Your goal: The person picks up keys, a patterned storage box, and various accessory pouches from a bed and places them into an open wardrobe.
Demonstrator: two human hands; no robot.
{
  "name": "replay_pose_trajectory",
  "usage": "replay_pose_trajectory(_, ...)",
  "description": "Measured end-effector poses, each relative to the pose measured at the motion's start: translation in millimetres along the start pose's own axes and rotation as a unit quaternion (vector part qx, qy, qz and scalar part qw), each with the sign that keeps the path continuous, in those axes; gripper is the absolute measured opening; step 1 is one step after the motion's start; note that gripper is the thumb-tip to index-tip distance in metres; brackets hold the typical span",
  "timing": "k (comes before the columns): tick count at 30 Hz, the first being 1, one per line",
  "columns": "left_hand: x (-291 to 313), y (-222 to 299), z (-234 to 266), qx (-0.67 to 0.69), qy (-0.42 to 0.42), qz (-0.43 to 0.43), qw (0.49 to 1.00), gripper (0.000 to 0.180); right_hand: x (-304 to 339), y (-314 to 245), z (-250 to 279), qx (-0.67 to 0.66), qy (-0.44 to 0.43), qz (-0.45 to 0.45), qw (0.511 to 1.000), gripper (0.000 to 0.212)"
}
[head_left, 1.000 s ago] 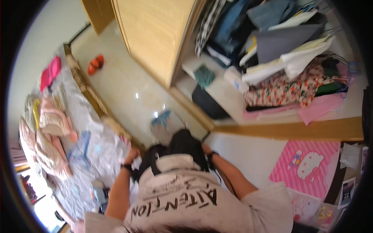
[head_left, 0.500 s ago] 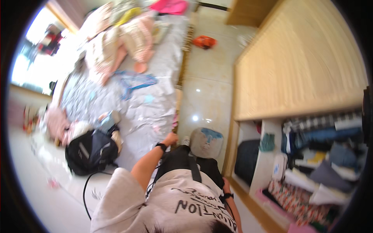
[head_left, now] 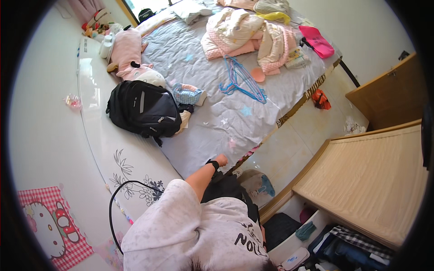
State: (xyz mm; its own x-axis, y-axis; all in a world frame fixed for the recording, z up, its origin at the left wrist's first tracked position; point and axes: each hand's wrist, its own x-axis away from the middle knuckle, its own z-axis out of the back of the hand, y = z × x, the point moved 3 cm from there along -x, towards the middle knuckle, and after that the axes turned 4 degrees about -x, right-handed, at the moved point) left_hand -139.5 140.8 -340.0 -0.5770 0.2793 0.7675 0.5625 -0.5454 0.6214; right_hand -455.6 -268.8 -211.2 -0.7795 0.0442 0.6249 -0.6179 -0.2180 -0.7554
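My left hand (head_left: 220,160), with a black band on the wrist, hangs over the near right edge of the bed (head_left: 203,144). Its fingers look curled in, and nothing shows in them. My right hand is out of view. Farther up the bed sheet lie several blue and pink clothes hangers (head_left: 244,81), with a pale pink and cream quilt (head_left: 239,34) behind them. A black backpack (head_left: 144,108) rests at the bed's left side, touching a pink plush toy (head_left: 129,49) and a small blue patterned item (head_left: 187,95).
Below the bed edge stands a low stool (head_left: 253,183) with a blue picture. To the right is a wooden wardrobe panel (head_left: 366,167), with folded clothes (head_left: 352,244) on its shelves. An orange bag (head_left: 320,99) lies on the floor; a pink bag (head_left: 316,41) lies on the bed.
My view has turned left, bringing more of the white headboard and the wall into sight. My right hand has left the picture. My left hand stays beside the bed edge.
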Motion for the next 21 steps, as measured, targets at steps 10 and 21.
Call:
replay_pose_trajectory(10, 53.8, 44.7, 17.0, 0.062, 0.085, -0.058, 0.993, 0.014, -4.5, -88.7, -9.0, 0.062, 0.016, -0.022, 0.998, 0.018)
replay_pose_trajectory(21, 67.5, 74.0, 38.6, 0.319, 0.096, 0.078, 0.94, 0.013, 0.1, -124.7, -13.3, 0.095, 0.0, -0.016, 0.995, 0.018)
